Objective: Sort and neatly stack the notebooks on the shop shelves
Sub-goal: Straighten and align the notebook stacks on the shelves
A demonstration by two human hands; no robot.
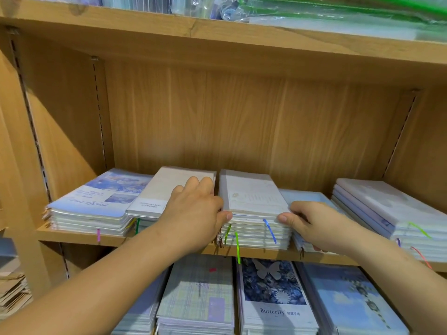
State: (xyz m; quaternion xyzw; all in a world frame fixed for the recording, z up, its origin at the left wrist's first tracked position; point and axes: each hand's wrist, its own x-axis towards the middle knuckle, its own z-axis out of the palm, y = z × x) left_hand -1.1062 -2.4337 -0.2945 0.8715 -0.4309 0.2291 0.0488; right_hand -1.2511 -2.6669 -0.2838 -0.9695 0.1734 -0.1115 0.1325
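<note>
A stack of pale cream notebooks (254, 197) with coloured ribbon markers lies in the middle of the wooden shelf (79, 236). My left hand (196, 213) grips its left side, thumb on the front edge, fingers curled in the gap beside it. My right hand (312, 226) holds the stack's front right corner, thumb on the front edge. Left of it sits a grey-covered stack (164, 192), then a blue-and-white stack (96, 201). A low light-blue stack (307, 197) lies behind my right hand, and a lavender stack (377, 206) stands at the far right.
The shelf below holds more stacks: a plaid-covered one (198, 293), a dark blue "Butterfly" one (273, 291) and a sky-blue one (348, 298). The shelf above carries plastic-wrapped goods (314, 10). A wooden upright (17, 165) bounds the bay at the left.
</note>
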